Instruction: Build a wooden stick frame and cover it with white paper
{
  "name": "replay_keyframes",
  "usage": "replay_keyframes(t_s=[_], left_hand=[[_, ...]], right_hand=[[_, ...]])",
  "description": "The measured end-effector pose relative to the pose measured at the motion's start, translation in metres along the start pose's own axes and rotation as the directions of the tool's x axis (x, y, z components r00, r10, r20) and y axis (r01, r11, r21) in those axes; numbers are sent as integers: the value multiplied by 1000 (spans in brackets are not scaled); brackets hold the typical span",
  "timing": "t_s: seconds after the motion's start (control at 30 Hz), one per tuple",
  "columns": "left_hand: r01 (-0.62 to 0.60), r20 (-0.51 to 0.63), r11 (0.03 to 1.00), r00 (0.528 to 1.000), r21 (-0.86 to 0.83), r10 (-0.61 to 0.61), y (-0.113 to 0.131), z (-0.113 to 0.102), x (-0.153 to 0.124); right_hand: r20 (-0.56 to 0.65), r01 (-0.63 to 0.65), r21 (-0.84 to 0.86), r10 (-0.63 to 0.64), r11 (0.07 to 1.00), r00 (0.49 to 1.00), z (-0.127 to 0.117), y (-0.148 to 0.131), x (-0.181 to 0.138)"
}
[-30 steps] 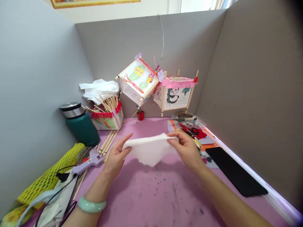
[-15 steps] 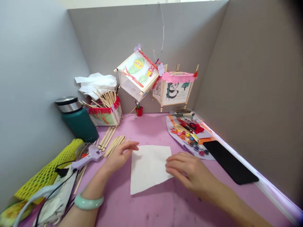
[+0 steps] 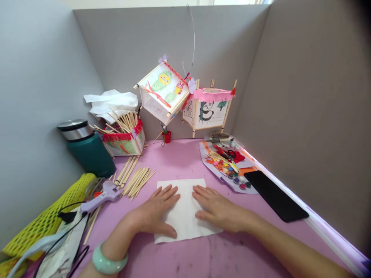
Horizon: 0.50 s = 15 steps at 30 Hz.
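Observation:
A sheet of soft white paper (image 3: 183,189) lies flat on the pink tabletop (image 3: 185,256), directly in front of me. My left hand (image 3: 153,214) rests palm down on its left half, fingers spread. My right hand (image 3: 217,210) presses on its right half, with a narrow strip of paper showing between the two hands. Neither hand grips the sheet. A pale green bangle (image 3: 109,259) circles my left wrist.
Loose bamboo sticks (image 3: 136,181) and a purple glue gun (image 3: 100,197) lie left of the sheet. Two paper lanterns (image 3: 185,100) stand at the back. A teal flask (image 3: 87,148), a paint palette (image 3: 227,166) and a black tablet (image 3: 275,195) flank the table.
The sheet has gone from held up between my hands to lying flat on the table. Both hands have come down and now press on it side by side.

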<state>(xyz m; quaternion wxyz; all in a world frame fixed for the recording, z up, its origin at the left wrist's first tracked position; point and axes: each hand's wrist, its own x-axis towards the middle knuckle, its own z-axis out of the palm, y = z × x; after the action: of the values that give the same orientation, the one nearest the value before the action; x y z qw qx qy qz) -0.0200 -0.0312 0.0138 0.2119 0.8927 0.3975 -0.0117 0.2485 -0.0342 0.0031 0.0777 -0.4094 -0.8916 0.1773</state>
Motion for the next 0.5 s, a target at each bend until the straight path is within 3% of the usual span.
replay_keyframes(t_s=[0.07,0.13,0.2,0.27,0.5], left_hand=[[20,-125,1000,992,-10,-21,-1,-2,1],[124,-293,992,950,37,-108,-3,-2,4],[257,-419,961,887,103,-192,-6,-1,9],[326,-456,933,861,153,-226,-9,1,12],[336,-447,919,867,205,-218,-7,-1,10]], right_hand=[[-163,-146,-57,135,988,977,-12,3,9],[-308,-331,-150,274,932,911,-18,6,20],[-333,-411,-223,327,884,884,-16,10,30],[-299,-397,-257,318,881,900,-10,14,38],[-346,-425,-350,307,834,887,-10,2,43]])
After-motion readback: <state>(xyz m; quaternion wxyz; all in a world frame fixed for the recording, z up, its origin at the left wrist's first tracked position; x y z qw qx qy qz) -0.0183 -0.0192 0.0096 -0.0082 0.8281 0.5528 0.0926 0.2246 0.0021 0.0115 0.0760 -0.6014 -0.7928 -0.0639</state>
